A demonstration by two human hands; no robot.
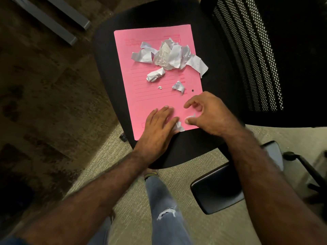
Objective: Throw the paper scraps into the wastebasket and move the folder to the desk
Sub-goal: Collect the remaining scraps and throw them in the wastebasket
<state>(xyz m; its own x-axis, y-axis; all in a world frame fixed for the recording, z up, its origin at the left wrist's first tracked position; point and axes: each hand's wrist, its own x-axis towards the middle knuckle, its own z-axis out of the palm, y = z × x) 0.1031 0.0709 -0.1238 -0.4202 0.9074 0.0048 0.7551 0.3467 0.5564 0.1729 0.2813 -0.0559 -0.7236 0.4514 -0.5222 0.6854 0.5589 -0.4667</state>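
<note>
A pink folder [141,50] lies flat on a black office chair seat [217,59]. Several white crumpled paper scraps sit on it: a large pile [169,54] near its far end, a smaller wad [155,74] below that, a torn piece [179,86] and a tiny bit [159,87]. My left hand [157,127] rests flat on the folder's near end, fingers straight, touching a scrap [179,127] at the near edge. My right hand [207,114] hovers over the folder's near right corner, thumb and fingers pinching a small white scrap [190,117]. No wastebasket or desk is in view.
The chair's black mesh backrest [256,50] rises at the right, and its armrest [219,188] juts out near my right forearm. Beige carpet [109,156] lies below, with a dark patterned floor [44,103] to the left. Grey metal legs [53,20] stand at top left. My jeans-clad leg [164,206] is below the seat.
</note>
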